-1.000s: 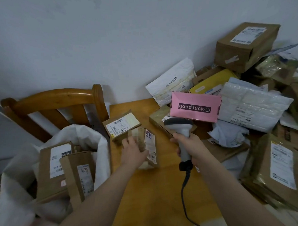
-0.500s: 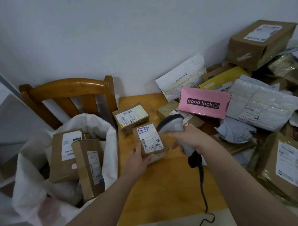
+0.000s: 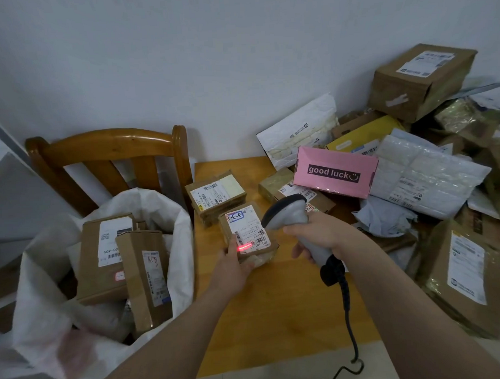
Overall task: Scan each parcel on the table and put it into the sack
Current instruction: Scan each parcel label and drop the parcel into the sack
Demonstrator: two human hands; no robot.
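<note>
Now your left hand [image 3: 235, 265] is gripping the parcel [image 3: 251, 218], your right hand [image 3: 321, 235] the scanner [image 3: 287, 215], its red beam [image 3: 243, 247] newly lighting the label [image 3: 249, 231], the sack [image 3: 174, 218] likely next.

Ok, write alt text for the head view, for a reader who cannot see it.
A left hand holds a small brown parcel over a wooden table while the right hand aims a corded scanner at it, red line on its label. A white sack holding brown boxes stands left; more parcels, one pink box among them, are heaped right.
</note>
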